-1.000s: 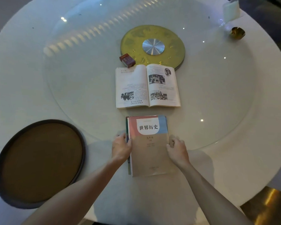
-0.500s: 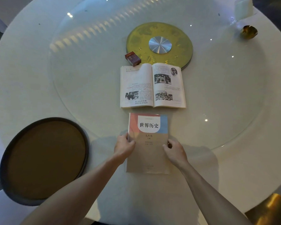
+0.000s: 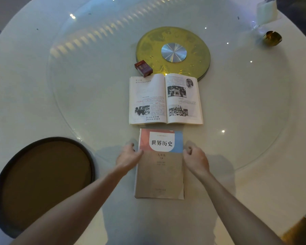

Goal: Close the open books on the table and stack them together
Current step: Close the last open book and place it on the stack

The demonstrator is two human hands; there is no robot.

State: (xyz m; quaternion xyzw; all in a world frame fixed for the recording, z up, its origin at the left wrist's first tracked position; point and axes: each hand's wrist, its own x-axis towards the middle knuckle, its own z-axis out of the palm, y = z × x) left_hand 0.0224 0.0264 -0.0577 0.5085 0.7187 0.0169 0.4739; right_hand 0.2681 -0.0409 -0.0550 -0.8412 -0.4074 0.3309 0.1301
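Note:
A closed book (image 3: 160,167) with a tan, red and blue cover tops a small stack near the table's front edge; the books under it show only as thin edges. My left hand (image 3: 127,156) presses against the stack's left side. My right hand (image 3: 195,159) sits at its right side, fingers curled, touching or just off the edge. Beyond the stack an open book (image 3: 165,99) lies flat with printed pages and photographs facing up.
The books lie on a round white table (image 3: 254,191) with a glass turntable (image 3: 78,85) and a gold centre disc (image 3: 173,52). A red box (image 3: 143,68) sits beside the open book. A dark round tray (image 3: 42,181) is front left, a small gold object (image 3: 272,38) far right.
The closed books have been squared up: the offset lower book edge seen a second ago is now hidden under the top cover. Both hands slid farther up the stack's sides.

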